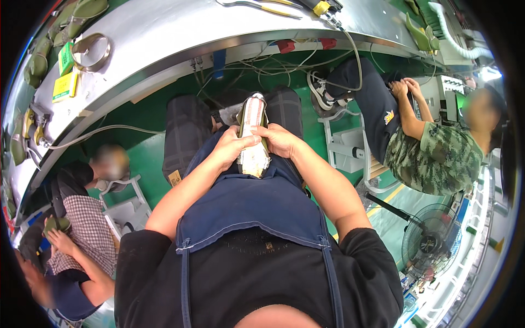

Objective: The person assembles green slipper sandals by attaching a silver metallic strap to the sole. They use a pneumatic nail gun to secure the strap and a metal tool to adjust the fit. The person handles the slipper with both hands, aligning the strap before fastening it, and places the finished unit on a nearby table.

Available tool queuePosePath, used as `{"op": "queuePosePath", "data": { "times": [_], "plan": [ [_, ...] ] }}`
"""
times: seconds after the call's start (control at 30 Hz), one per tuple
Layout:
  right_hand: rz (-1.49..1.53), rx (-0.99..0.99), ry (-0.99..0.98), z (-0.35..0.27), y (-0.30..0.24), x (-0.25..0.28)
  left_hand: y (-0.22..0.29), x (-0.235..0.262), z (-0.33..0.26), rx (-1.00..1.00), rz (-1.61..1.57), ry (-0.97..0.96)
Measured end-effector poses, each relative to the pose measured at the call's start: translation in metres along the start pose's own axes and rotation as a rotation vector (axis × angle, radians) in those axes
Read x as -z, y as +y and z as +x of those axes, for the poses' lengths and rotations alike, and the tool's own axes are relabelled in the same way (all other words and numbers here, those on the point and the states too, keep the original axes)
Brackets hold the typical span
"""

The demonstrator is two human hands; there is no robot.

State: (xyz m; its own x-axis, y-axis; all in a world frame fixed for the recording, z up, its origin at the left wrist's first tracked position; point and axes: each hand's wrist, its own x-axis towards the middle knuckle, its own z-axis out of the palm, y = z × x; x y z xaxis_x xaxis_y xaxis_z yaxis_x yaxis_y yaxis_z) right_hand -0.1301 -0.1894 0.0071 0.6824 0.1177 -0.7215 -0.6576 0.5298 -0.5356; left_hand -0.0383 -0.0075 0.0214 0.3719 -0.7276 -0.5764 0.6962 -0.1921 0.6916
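Observation:
Over my lap I hold a shoe upper on a last (254, 112), bottom face up, with one end pointing toward the bench. Olive cloth shows along its sides, and the bottom is whitish with reddish stripes. My left hand (232, 146) is closed round its left side, thumb lying on the pale bottom. My right hand (280, 141) grips the right side, its thumb also on the bottom near the other thumb. The fingers underneath are mostly hidden. A dark blue apron (249, 205) lies under the near end.
A metal bench (180, 33) curves ahead, bearing pliers (265, 6), a yellow-and-black air tool (322, 6), a metal band (91, 52), a yellow box (65, 85) and olive shoes (38, 63). Hoses hang below. Seated co-workers flank me; a black fan (431, 241) stands behind right.

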Motion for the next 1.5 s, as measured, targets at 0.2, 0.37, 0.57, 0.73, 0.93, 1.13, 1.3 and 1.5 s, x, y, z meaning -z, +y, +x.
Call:
{"op": "queuePosePath", "data": {
  "times": [0.2,0.37,0.57,0.73,0.93,1.13,1.3,1.5],
  "plan": [
    [-0.052,0.028,0.062,0.001,0.015,0.000,-0.008,0.005,0.002,-0.024,0.068,0.037],
    [-0.528,-0.056,0.106,-0.026,-0.034,-0.009,-0.005,0.000,-0.002,-0.029,0.121,0.070],
    [-1.391,1.136,0.708,-0.042,-0.185,-0.052,-0.007,-0.002,-0.002,-0.096,0.191,0.093],
    [-1.737,1.217,0.840,0.034,-0.272,-0.033,-0.017,0.002,0.005,-0.267,0.264,0.020],
    [-1.917,1.072,0.818,0.025,-0.251,-0.058,-0.026,0.009,0.009,-0.345,0.397,0.071],
    [-1.843,0.834,0.647,-0.040,-0.191,-0.073,-0.005,0.002,-0.003,-0.208,0.404,0.068],
    [-1.573,0.578,0.471,-0.095,-0.117,-0.054,-0.001,-0.001,-0.005,-0.201,0.395,0.077],
    [-1.854,0.328,0.493,-0.133,-0.051,-0.042,-0.010,0.002,-0.002,-0.223,0.346,0.062]
  ]
}}
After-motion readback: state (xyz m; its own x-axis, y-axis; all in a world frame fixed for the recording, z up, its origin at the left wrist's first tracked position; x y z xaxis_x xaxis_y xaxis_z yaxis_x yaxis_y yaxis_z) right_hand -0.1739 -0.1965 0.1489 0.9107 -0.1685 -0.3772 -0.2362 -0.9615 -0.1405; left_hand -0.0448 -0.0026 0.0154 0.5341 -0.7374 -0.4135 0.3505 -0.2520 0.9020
